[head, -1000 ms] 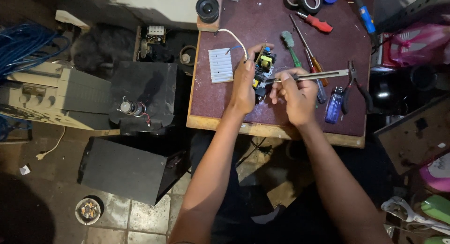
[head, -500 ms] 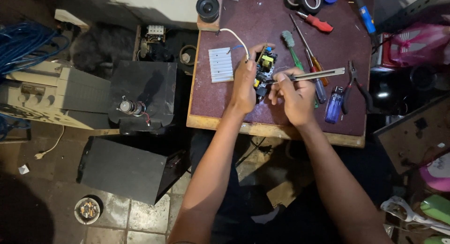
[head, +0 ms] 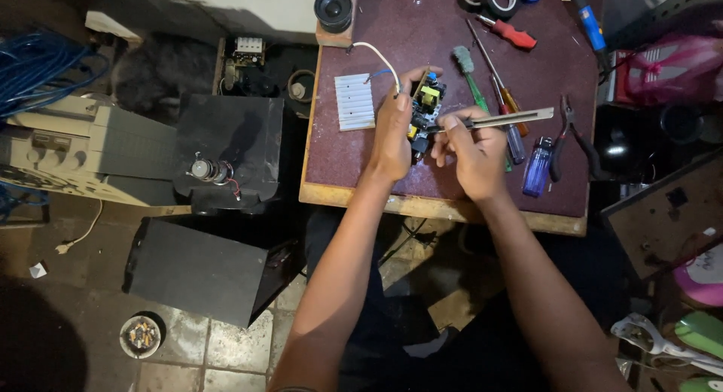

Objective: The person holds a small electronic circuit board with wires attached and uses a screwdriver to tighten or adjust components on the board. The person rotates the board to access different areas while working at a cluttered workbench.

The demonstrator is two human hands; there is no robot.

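Grip of left hand [head: 392, 132] is clamping the small circuit board [head: 423, 109] upright on the maroon surface [head: 422, 30], right hand [head: 471, 147] is pinching flat metal tweezers [head: 512, 119] against it; rework looking underway, white-wired heatsink [head: 355, 100] lying detached beside.

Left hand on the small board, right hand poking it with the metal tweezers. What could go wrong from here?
1. The flat metal tweezers in the right hand meet the small green circuit board with a yellow part; a slip could bridge or knock components.
2. The left hand alone steadies the board, so it may twist.
3. The blue translucent lighter and black-handled pliers lie close beside the right hand; a jerk could sweep them.
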